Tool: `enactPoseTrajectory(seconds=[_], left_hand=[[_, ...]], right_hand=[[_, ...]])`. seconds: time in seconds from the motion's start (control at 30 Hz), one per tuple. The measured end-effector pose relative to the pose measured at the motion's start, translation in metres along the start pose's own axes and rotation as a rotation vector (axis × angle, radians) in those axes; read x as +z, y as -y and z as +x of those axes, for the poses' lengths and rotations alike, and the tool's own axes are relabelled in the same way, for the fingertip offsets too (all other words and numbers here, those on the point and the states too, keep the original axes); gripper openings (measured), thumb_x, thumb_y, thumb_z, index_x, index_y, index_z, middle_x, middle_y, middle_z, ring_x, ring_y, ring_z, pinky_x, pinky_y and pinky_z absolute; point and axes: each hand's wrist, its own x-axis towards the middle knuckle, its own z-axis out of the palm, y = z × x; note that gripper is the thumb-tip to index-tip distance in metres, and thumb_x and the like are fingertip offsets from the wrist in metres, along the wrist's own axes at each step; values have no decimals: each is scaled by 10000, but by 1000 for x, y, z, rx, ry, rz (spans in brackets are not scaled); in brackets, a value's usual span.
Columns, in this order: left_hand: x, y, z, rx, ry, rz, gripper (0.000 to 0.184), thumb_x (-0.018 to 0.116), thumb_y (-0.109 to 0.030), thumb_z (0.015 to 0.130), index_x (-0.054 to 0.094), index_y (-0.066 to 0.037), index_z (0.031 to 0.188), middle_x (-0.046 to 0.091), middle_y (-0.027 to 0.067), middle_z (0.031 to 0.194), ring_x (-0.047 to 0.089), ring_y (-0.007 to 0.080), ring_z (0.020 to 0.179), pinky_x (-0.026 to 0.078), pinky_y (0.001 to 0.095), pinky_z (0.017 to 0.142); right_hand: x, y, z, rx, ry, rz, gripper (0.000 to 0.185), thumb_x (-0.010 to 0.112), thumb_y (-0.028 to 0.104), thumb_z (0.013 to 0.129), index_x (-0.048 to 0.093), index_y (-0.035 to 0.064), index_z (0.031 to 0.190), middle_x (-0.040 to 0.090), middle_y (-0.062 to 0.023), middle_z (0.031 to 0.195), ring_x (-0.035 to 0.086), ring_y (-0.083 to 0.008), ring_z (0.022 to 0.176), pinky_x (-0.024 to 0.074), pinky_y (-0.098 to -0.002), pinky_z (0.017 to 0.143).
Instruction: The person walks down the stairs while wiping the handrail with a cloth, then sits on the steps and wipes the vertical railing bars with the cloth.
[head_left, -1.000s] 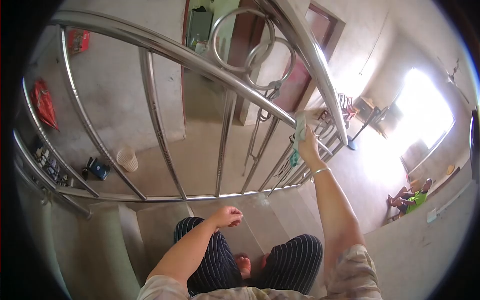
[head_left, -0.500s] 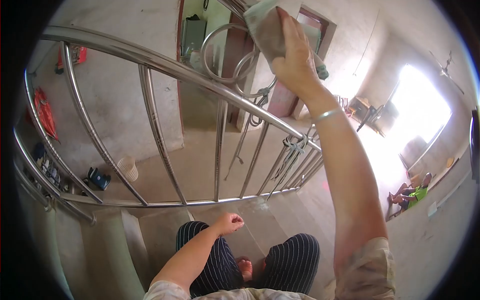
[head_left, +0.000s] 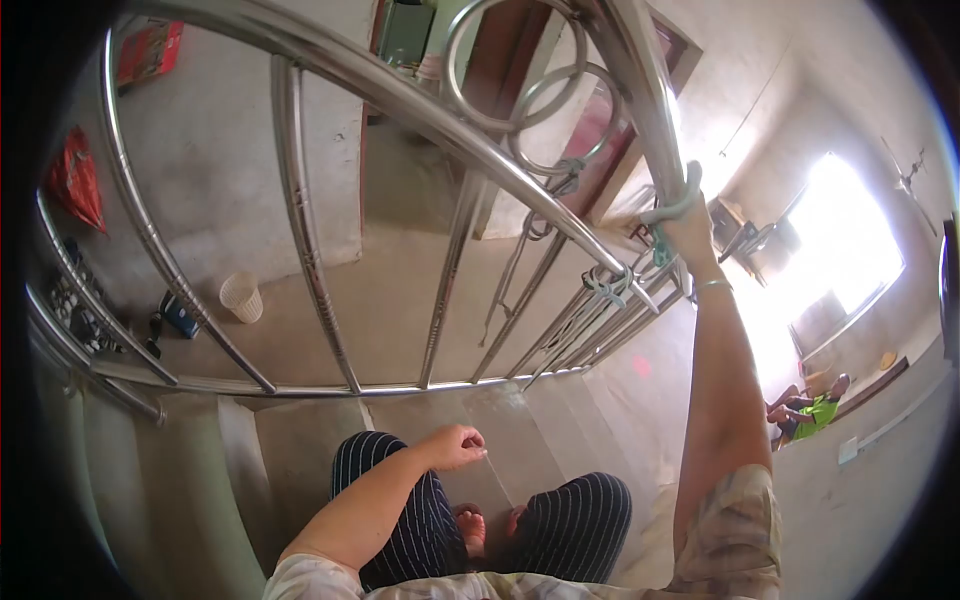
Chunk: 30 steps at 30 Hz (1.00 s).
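Observation:
My right hand (head_left: 688, 232) is closed around a pale cloth (head_left: 676, 205), which wraps the thick upper handrail (head_left: 645, 100) of the metal railing near its lower end. Greenish edges of the cloth hang below the fingers. My left hand (head_left: 455, 447) rests over my left knee, its fingers curled together and touching no part of the railing; whether anything is inside cannot be seen. Grey cords (head_left: 607, 287) are knotted on the lower rail left of my right hand. Another cord (head_left: 566, 180) hangs from the metal rings (head_left: 568, 117).
Steps (head_left: 300, 445) lie below me, bordered by upright bars (head_left: 308, 230). Past the railing are a white basket (head_left: 241, 297), a red bag (head_left: 77, 182) and a doorway. A person in a green shirt (head_left: 815, 412) sits at the far right near a bright window (head_left: 850, 230).
From high on the upper handrail, my right hand has come down with the cloth to the rail's lower end. The view has shifted a little; my left hand stays by the knee.

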Motion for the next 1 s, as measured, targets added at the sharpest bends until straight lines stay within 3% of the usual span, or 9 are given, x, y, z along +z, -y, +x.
enactPoseTrajectory(seconds=[0.03, 0.1, 0.17, 0.23, 0.33, 0.4, 0.57, 0.67, 1.0], left_hand=[[-2, -1, -2, -1, -9, -5, 283, 603, -221, 801, 572, -20, 999, 607, 63, 872, 548, 140, 812, 442, 289, 739], [-6, -5, -3, -45, 14, -73, 279, 595, -217, 806, 571, -21, 1002, 608, 61, 879, 545, 140, 816, 437, 291, 748], [-1, -3, -1, -22, 29, -102, 279, 592, -216, 808, 569, -21, 1006, 608, 60, 879, 545, 137, 813, 437, 290, 748], [1, -7, 3, -7, 28, -129, 280, 589, -216, 810, 568, -20, 1010, 608, 60, 878, 545, 135, 810, 437, 289, 748], [-2, -23, -9, 34, 87, -49, 288, 587, -220, 811, 568, -17, 1014, 610, 58, 860, 546, 120, 788, 441, 281, 725], [-6, -24, -11, 48, 71, 52, 299, 591, -228, 809, 568, -14, 1016, 611, 59, 830, 546, 112, 761, 442, 271, 701], [-10, -38, -20, 12, 82, -13, 304, 595, -234, 805, 571, -20, 1021, 610, 59, 811, 546, 112, 749, 441, 265, 688], [-13, -41, -17, -20, 144, -26, 307, 595, -236, 807, 570, -27, 1030, 609, 53, 821, 545, 107, 758, 440, 261, 696], [-16, -20, -9, -83, 155, -177, 311, 593, -240, 818, 563, -42, 1057, 606, 46, 918, 546, 105, 850, 434, 258, 767]], right_hand=[[3, 2, 3, -7, 6, 5, 687, 743, 51, 522, 421, -36, 1122, 540, -169, 1023, 545, -255, 959, 432, -331, 824], [5, 14, 5, 206, -7, 21, 525, 717, 15, 577, 486, -29, 1047, 571, -118, 963, 567, -154, 840, 478, -270, 677], [13, 41, 7, 130, -105, -72, 504, 729, 67, 596, 487, -16, 1030, 574, -114, 965, 561, -155, 874, 463, -287, 737], [16, 87, 16, -121, -277, 142, 669, 771, 126, 535, 444, -21, 1099, 540, -177, 1012, 547, -288, 919, 438, -374, 792], [17, 146, 28, -194, -360, -79, 632, 742, 141, 563, 445, -5, 1101, 533, -185, 999, 533, -334, 906, 433, -392, 800], [22, 149, 36, -401, -507, -153, 633, 722, 162, 572, 441, 11, 1118, 526, -187, 988, 521, -356, 905, 431, -411, 797], [29, 87, 30, -485, -530, -93, 646, 735, 215, 556, 457, 6, 1100, 538, -167, 970, 544, -329, 874, 453, -389, 756], [33, 42, 13, -228, -535, -101, 640, 751, 235, 560, 463, 11, 1086, 551, -149, 966, 570, -277, 872, 456, -350, 757], [28, -73, -20, 46, -316, -123, 625, 742, 162, 609, 427, 18, 1129, 567, -117, 992, 562, -194, 890, 442, -297, 781]])
